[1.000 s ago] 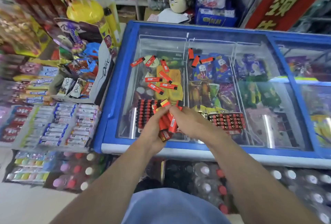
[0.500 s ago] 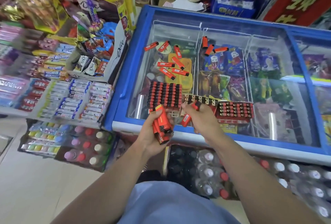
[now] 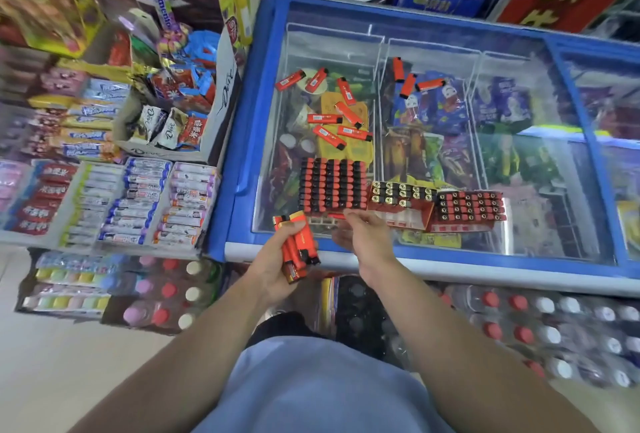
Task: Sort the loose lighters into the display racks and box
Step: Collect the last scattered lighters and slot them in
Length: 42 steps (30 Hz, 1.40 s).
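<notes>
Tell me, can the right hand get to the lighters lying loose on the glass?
Probably yes. The right hand is at the rack, and the loose lighters lie just beyond it on open glass. It only has to pass over the rack.

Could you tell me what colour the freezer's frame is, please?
Blue, in the head view: freezer's frame.

Glass, plastic and card on the counter

We see glossy red plastic lighters (image 3: 354, 133) lying on the smooth, reflective glass lid (image 3: 519, 155) of the freezer, framed in shiny blue plastic (image 3: 242, 141); the box (image 3: 401, 205) looks like printed card, and the sweet wrappers (image 3: 169, 127) beside it are shiny foil.
</notes>
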Available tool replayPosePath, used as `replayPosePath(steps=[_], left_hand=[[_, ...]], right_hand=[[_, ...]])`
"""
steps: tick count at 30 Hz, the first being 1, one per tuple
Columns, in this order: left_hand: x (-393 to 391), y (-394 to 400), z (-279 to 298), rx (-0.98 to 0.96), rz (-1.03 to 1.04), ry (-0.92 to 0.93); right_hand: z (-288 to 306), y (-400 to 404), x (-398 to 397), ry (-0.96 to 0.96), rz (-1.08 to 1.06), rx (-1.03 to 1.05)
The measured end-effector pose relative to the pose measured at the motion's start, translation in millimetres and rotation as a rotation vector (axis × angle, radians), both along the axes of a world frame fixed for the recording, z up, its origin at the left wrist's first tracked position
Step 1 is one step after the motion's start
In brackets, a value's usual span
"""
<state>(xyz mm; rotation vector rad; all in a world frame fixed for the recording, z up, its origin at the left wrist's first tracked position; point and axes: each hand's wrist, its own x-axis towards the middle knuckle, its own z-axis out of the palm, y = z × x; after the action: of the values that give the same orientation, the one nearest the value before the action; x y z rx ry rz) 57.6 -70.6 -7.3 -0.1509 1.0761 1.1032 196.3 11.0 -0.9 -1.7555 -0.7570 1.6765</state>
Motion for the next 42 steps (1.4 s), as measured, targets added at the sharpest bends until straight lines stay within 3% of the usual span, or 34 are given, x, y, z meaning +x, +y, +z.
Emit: replayPosePath(steps=[6, 17, 24, 32, 38, 42], left_hand=[[-12.8, 6.3, -0.6, -0.045, -0.028, 0.03], [-23.5, 9.9, -5.7, 0.032, -0.111, 0.07], [-18.3, 10.0, -2.8, 0.071, -0.134, 0.086], [-4.9, 8.2, -1.9, 0.036, -0.162, 0.086], [19.2, 10.6, 1.0, -0.011, -0.207, 0.112], [35.1, 12.6, -1.3, -0.033, -0.2, 0.173]], right_hand=[[-2.3, -6.8, -12.9, 0.129, 0.004, -0.048], [-0.4, -4.1, -26.1, -0.109, 0.045, -0.01], [38.7, -37.2, -21.7, -0.162, 0.522, 0.046], [41.0, -38.0, 5.1, 0.032, 0.306, -0.052], [32.6, -39.6, 43.7, -0.134, 0.069, 0.086], [28.5, -35.3, 52.5, -0.161, 0.06, 0.197]])
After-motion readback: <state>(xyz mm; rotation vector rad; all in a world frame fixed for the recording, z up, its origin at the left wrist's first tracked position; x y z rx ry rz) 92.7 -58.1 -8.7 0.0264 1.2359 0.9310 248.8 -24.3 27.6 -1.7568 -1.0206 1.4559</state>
